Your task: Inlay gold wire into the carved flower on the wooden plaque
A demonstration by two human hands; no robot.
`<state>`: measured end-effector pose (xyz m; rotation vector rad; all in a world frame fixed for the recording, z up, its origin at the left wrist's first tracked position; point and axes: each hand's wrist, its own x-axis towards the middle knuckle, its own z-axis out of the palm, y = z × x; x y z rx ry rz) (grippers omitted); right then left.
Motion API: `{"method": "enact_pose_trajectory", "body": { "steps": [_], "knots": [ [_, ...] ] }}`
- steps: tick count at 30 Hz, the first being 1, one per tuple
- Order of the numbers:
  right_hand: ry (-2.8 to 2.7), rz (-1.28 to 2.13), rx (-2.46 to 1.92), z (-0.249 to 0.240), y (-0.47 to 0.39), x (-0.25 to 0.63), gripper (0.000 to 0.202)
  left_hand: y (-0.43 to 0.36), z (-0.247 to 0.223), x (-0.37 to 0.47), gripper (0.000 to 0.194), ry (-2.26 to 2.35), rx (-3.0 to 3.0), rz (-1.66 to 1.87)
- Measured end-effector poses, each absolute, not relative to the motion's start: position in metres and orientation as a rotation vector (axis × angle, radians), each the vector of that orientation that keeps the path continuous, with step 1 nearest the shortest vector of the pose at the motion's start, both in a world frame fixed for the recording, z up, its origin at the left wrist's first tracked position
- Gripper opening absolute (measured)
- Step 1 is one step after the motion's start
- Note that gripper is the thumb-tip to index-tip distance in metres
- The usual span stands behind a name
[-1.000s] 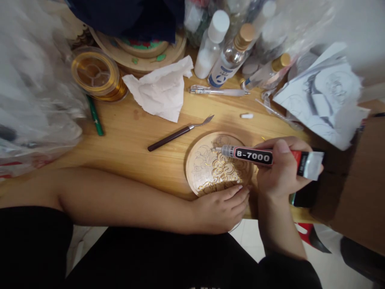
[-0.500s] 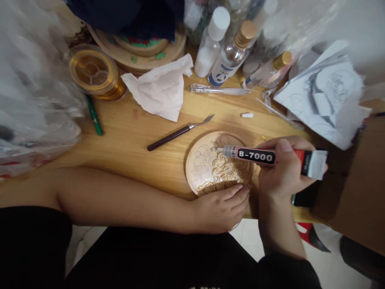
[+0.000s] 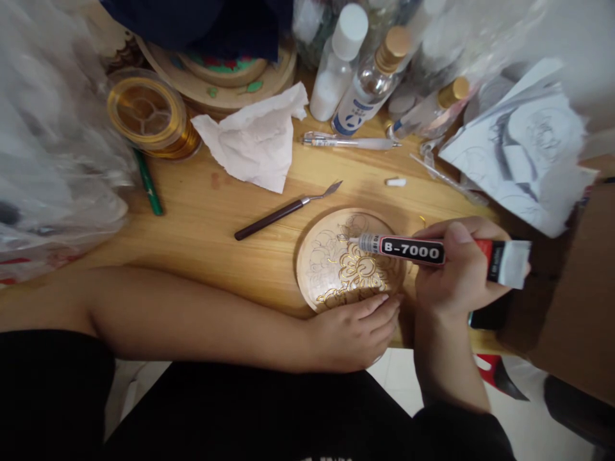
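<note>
A round wooden plate (image 3: 314, 259) lies on the table with a pencilled flower drawing, part of it outlined in gold wire. My left hand (image 3: 358, 333) grips the near edge of the plate, fingers close together over its rim; the thumb is hidden. In my right hand (image 3: 459, 272) is a tube of B-7000 glue (image 3: 413, 250), held nearly level between thumb and fingers. Its narrow nozzle points left, over the upper part of the drawing. Whether the tip touches the wood I cannot tell. A short piece of gold wire (image 3: 423, 221) lies beside the right hand.
Beyond the plate lie a palette knife (image 3: 271, 218), a small white cap (image 3: 396, 182), a pen (image 3: 350, 141) and crumpled tissue (image 3: 252, 141). A spool of gold wire (image 3: 148, 118) stands left. Bottles (image 3: 368, 96) and paper drawings (image 3: 519, 147) line the back; a cardboard box (image 3: 576, 275) is right.
My right hand has shifted slightly to the right with the glue tube, drawing the nozzle a little rightward over the drawing. My left hand and the plate stay put.
</note>
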<state>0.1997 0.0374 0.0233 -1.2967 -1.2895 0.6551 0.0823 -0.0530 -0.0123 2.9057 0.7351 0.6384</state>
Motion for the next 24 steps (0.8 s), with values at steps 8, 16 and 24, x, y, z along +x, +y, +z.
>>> {"method": "enact_pose_trajectory", "body": {
  "steps": [8,16,24],
  "knots": [
    [-1.306,0.621,-1.291,0.0228,0.0378,0.1989,0.018,-0.0518,-0.01,0.0812,0.04,0.745,2.914,0.624],
    [-1.341,0.61,-1.282,0.0196,0.0376,0.204,0.02,-0.0527,-0.0111,0.0814,0.04,0.719,2.929,0.581],
    [-1.331,0.64,-1.295,0.0205,0.0384,0.2023,0.019,-0.0529,-0.012,0.0818,0.04,0.745,2.911,0.629]
  ]
}}
